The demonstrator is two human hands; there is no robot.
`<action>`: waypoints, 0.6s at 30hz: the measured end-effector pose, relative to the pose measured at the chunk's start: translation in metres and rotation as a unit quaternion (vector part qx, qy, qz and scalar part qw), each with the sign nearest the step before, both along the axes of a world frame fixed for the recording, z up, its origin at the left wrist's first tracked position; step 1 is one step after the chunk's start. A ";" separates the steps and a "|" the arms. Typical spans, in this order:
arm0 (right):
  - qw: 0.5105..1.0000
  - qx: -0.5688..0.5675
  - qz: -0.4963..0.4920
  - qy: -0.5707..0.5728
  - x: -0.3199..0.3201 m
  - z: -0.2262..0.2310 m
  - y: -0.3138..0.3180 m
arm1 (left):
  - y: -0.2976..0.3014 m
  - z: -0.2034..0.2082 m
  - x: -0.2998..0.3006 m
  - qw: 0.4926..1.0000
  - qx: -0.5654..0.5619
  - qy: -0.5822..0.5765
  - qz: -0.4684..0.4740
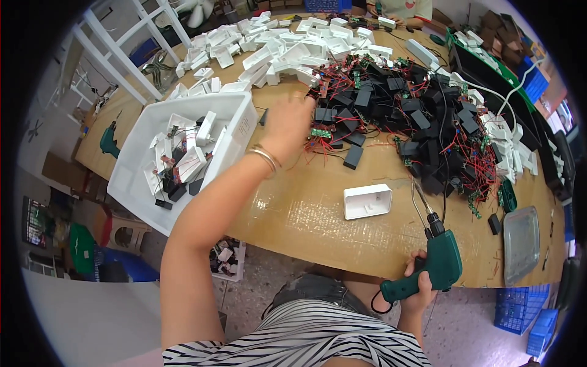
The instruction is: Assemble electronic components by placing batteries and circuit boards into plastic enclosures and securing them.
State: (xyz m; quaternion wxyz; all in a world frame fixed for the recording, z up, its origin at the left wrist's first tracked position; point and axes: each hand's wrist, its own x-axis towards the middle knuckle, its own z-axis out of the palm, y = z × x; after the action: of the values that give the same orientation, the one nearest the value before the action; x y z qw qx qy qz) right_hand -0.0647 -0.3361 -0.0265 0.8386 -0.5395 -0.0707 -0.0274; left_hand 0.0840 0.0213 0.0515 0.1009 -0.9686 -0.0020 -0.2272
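My left hand [288, 125] reaches out to the left edge of a pile of black boxes [400, 104] with red wires and small green circuit boards. Its fingers are bent together beside the boxes, and the fingertips are hidden, so what they hold cannot be made out. Near the table's front edge, my right hand [420, 296] is wrapped round the handle of a green soldering gun [444, 260]. The gun's metal tip and thin feed tube point away from me. A single white plastic casing [367, 202] lies open side up on the table between my hands.
At left stands a white bin [241, 122] with casings and wired parts in it. White casings [281, 52] are heaped at the back. A clear tray [521, 244] lies at right. A black cable crosses the pile. Another person [403, 9] sits at the far side.
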 end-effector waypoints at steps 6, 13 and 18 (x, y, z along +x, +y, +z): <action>1.000 -0.004 0.003 0.003 -0.001 0.002 0.001 | 0.092 -0.032 0.019 0.977 0.173 0.120 0.038; 1.000 -0.016 -0.003 0.009 -0.002 0.004 0.001 | 0.078 0.002 0.039 0.983 -0.087 0.159 0.031; 1.000 -0.008 -0.006 0.013 -0.002 0.004 0.002 | 0.058 0.038 -0.011 0.440 -0.873 -0.040 -0.207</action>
State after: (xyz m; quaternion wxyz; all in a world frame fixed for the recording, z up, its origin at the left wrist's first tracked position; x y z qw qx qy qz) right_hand -0.0669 -0.3343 -0.0226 0.8351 -0.5467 -0.0568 -0.0249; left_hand 0.0735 0.0793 0.0891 -0.8483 -0.5055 -0.0031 -0.1576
